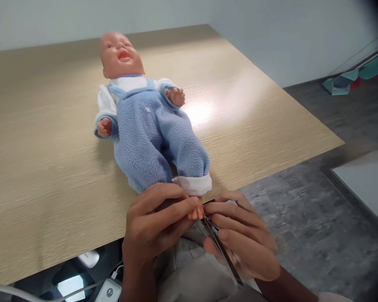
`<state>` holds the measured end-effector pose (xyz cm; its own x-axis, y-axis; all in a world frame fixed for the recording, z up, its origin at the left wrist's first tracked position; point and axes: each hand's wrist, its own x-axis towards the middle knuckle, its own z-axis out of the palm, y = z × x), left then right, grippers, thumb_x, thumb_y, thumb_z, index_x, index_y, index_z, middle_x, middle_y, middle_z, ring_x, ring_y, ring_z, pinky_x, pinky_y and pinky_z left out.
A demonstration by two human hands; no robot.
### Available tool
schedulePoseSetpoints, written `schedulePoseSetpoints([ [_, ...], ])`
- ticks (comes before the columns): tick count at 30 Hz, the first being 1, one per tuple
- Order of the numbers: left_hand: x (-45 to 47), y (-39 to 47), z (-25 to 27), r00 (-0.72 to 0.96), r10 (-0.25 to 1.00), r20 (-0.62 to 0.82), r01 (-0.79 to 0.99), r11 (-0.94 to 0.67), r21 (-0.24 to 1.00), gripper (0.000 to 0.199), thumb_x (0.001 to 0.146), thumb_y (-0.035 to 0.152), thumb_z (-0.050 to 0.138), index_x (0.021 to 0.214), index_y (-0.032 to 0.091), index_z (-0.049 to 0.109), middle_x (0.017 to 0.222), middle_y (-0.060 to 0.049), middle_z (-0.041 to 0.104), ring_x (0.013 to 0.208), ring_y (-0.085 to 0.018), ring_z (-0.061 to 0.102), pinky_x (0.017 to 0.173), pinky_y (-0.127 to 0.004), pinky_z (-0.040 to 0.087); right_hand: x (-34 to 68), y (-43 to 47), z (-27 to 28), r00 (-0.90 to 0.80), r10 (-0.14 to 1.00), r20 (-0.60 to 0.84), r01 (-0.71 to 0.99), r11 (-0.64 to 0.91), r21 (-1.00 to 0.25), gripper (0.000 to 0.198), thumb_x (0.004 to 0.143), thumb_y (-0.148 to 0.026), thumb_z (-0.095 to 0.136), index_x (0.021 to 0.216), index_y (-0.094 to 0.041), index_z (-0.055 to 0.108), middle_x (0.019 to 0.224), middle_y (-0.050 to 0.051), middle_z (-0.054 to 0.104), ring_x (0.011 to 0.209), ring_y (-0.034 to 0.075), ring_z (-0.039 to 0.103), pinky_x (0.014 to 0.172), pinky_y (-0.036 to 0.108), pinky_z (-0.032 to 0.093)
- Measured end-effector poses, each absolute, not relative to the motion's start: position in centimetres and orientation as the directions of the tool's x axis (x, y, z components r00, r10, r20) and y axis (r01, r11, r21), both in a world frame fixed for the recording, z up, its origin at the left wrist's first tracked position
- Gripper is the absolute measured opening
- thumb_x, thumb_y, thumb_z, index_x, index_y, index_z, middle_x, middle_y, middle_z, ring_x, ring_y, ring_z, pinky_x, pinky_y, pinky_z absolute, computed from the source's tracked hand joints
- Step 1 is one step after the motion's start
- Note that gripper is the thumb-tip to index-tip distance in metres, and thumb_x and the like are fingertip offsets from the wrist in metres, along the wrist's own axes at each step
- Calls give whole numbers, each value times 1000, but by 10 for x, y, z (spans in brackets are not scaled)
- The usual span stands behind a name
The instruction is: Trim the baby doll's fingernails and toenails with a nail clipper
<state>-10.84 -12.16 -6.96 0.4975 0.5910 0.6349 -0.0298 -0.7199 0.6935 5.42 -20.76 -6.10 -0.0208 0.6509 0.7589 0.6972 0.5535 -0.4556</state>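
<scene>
On the tabletop (50,180) lies the doll (140,121) at the near edge, and left hand (159,214) and right hand (248,237) probably do best braced, the latter's grip closed around the metal clipper (228,261), the former's pinching the foot (200,206) to still the toes (194,215).

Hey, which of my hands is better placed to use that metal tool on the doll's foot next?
Probably your right hand: it holds the tool, whose end is right by the foot. Your left hand is occupied, its fingers on that foot.
</scene>
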Motion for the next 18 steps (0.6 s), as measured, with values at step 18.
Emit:
schedulePoseSetpoints([
  [18, -110, -120, -72, 503, 595, 627, -24, -716, 698, 18, 87, 10, 77, 104, 17, 75, 96, -5, 70, 85, -17, 68, 72, -32, 59, 73, -202, -77, 99, 842, 530, 43, 529, -848, 49, 89, -34, 81, 133, -22, 61, 90, 3, 71, 87, 21, 73, 76, 34, 60],
])
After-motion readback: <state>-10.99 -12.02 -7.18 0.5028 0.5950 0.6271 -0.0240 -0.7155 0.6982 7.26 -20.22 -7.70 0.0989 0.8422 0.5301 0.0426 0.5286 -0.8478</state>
